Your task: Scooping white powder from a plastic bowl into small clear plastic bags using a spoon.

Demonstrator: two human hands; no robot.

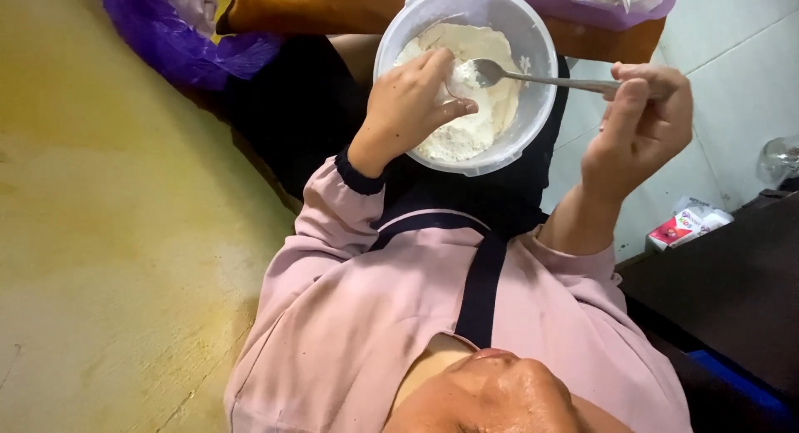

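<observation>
So we're looking straight down here, and the bowl (466,74) sits at the top centre of the frame, resting on our lap. It's a round, clear-ish plastic thing, roughly half full of flour (474,121), off-white and heaped up unevenly, higher toward the lower side of the bowl.

Our left hand (414,100) is inside the bowl, fingers curled around something small and see-through, pinched between thumb and fingertips just above the flour. Can't really tell what that thing is, it's mostly covered by the fingers. Our right hand (641,121) is off to the right of the bowl, fingers closed on the handle of a metal spoon (533,77), with the thumb up along it. The spoon reaches left over the rim, and its head hangs over the flour right beside the left fingertips.

Surface-wise: yellowish wall or floor fills the whole left side of the frame, pale tiles on the right. There's a purple bag (179,34) in the upper left, an orange-brown board (333,9) along the top behind the bowl, a small carton (687,223) at the right edge on the tiles, and a dark cabinet (732,291) in the lower right.

Hard to see: the bag is cut off by the top edge, and there's a blurry glassy thing at the far right we can't make out. Our pink top (358,316) fills the bottom of the frame.
</observation>
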